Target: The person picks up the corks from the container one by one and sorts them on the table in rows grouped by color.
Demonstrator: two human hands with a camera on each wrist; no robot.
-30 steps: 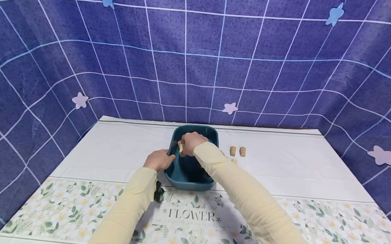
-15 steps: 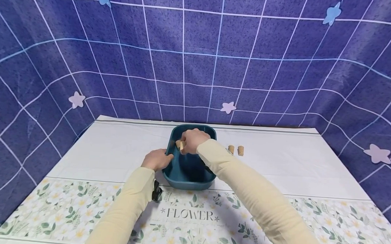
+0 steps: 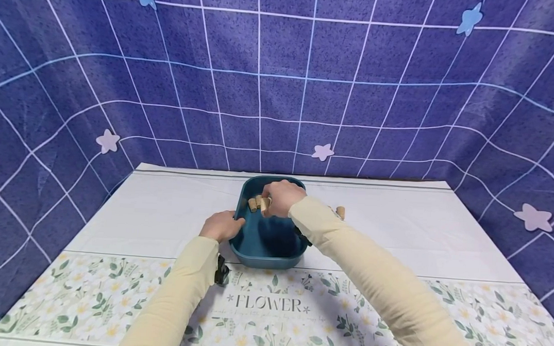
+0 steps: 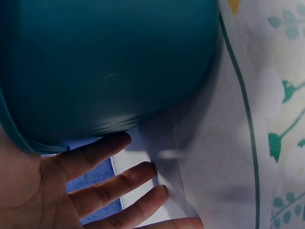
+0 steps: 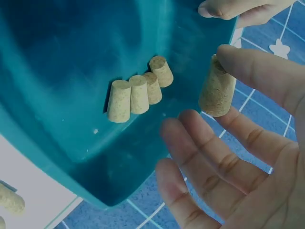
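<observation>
A dark teal plastic bin (image 3: 267,262) stands on the table. My left hand (image 3: 220,226) holds its left rim, the thumb over the inside; in the left wrist view the other fingers spread along the outer wall (image 4: 109,71). Above the bin's back part, my right hand (image 3: 282,198) pinches a tapered cork (image 5: 218,90) between thumb and forefinger, its remaining fingers loosely spread. Several like corks (image 5: 119,101) stand side by side in a row on the bin floor, close to one wall.
To the right of the bin, a loose cork (image 3: 340,212) stands on the white cloth (image 3: 395,224); the right wrist view catches two corks (image 5: 10,199) there. A floral printed band (image 3: 270,317) crosses the front. A blue grid curtain (image 3: 280,90) rises behind.
My right hand has shifted slightly right inside the bin with a cork in its fingers, uncovering more corks at the left wall. The left hand stays on the rim.
</observation>
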